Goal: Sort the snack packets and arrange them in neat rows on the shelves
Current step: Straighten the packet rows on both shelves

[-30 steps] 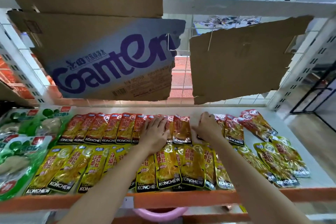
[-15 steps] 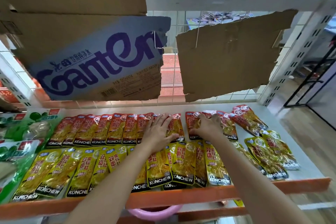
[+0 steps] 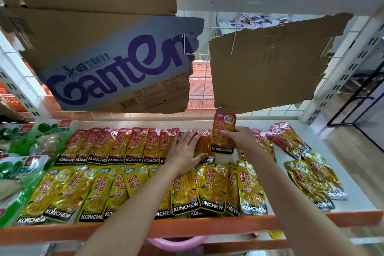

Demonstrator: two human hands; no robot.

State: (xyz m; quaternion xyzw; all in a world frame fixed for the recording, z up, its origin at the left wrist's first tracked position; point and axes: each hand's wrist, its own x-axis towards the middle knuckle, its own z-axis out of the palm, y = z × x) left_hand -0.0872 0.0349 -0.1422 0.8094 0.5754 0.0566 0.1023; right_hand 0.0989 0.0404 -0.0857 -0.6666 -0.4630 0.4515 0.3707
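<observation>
The green packets (image 3: 18, 164) lie far left of the lifted red packet (image 3: 223, 134), their print too small to read. The Ganten carton (image 3: 116, 68) hangs above and left of it, with "PURIFIED WATER" legible. The red row (image 3: 124, 145) stretches left of it on the shelf (image 3: 207, 227), and the yellow row (image 3: 145, 189) lies in front; both read "KONCHEW" along the bottom edge.

The left hand (image 3: 185, 150) lies flat with fingers straight and together, pressing the red row's right end, just left of the lifted packet. The right hand (image 3: 239, 139) pinches that packet upright above the row's end.

Likely risks: the glossy overlapped packets could slide if the pressing hand shifts, fanning the row; the pinched packet could go down skewed or land on the yellow row. The loose packets (image 3: 307, 164) to its right remain unsorted.
</observation>
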